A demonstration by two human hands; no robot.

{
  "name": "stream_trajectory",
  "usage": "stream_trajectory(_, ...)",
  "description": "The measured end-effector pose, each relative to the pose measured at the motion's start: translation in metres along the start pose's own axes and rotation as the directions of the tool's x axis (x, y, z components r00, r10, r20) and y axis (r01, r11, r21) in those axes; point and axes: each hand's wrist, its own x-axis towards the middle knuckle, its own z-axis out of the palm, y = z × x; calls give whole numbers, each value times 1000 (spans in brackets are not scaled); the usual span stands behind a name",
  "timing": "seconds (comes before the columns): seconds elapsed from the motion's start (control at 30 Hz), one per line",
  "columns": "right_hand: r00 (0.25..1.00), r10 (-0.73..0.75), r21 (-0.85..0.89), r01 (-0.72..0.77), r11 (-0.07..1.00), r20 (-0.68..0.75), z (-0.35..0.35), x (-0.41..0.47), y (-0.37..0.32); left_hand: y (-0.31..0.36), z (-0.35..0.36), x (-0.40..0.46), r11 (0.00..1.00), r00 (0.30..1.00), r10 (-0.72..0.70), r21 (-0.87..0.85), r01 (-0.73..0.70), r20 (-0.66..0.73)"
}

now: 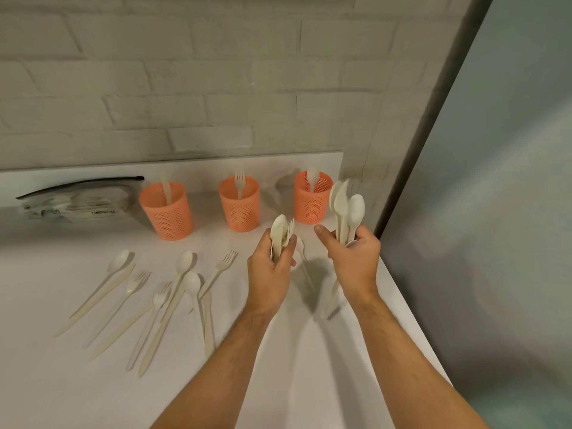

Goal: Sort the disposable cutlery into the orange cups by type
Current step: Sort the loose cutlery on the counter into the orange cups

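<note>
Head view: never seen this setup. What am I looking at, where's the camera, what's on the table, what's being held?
There is no robot here. A person works with two bare hands, and the single picture comes from a wide-angle camera worn on their head, looking forward and down.

On the white table, near a brick wall, stand three orange cups. The left cup holds a knife, the middle cup a fork, the right cup a spoon. Loose cutlery, a mix of spoons, forks and knives, lies at front left. A plastic bag lies at back left.

The left hand grips a small bunch with at least a spoon and a fork. The right hand grips a bunch of spoons, held upright close to the right cup.
</note>
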Motion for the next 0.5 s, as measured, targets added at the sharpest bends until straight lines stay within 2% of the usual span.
stream_trajectory(0.13, 998, 40, 75, -37, 997, -43, 3, -15, 22, -12, 3, -9, 1000, 997, 17, -21, -19, -72)
stream_trajectory(0.27, 997, 67, 111, -63, 992, -30, 6, -29, 35, -25, 4, -16, 999, 997, 24, 22, -23, -73)
stream_trajectory(0.33, 999, 32, 75, -28, 997, -42, 9, -24, 28, -28, 6, -21, 999, 997, 9, 37, -7, -71)
stream_trajectory(0.5, 978, -206, -81, 205, 975, -15, 8, 0, 6, -33, 6, -22, 997, 996, -29, 64, 34, -81)
